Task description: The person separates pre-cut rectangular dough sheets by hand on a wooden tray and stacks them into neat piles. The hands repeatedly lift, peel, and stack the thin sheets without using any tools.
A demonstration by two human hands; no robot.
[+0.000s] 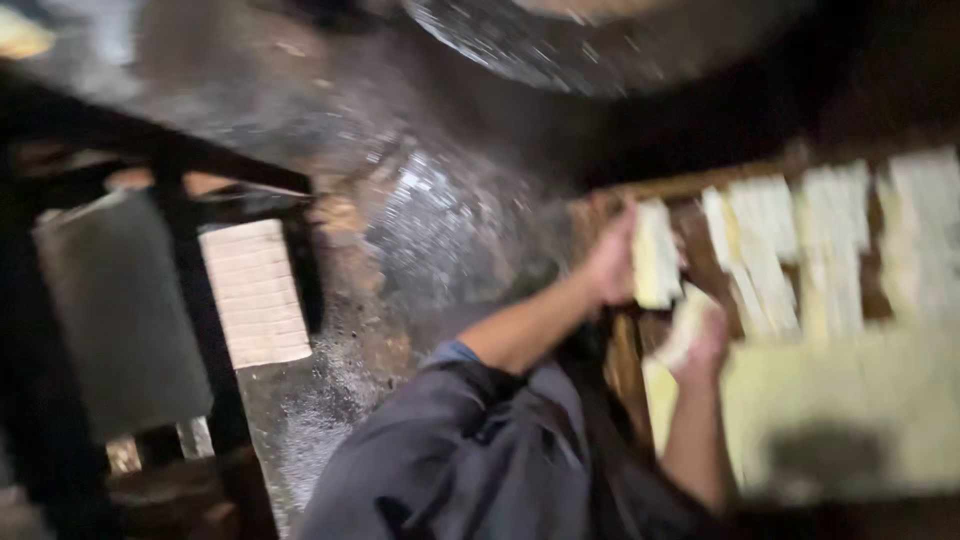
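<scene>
The picture is heavily blurred and tilted. My left hand (610,265) is raised against a wooden rack (680,185) and grips a pale yellowish-white slab (655,255) standing on edge. Just below it, my right hand (708,345) is closed around a smaller pale piece (683,322). Several similar pale slabs (830,240) lean in a row along the rack to the right. A large pale block (860,400) lies under them. A grey sleeve and garment (470,450) fill the lower middle.
A dark metal frame (190,270) stands at the left, with a grey panel (120,310) and a white grid-scored slab (255,292) behind it. The wet floor (440,220) shines in the middle. A round metal basin (590,40) sits at the top.
</scene>
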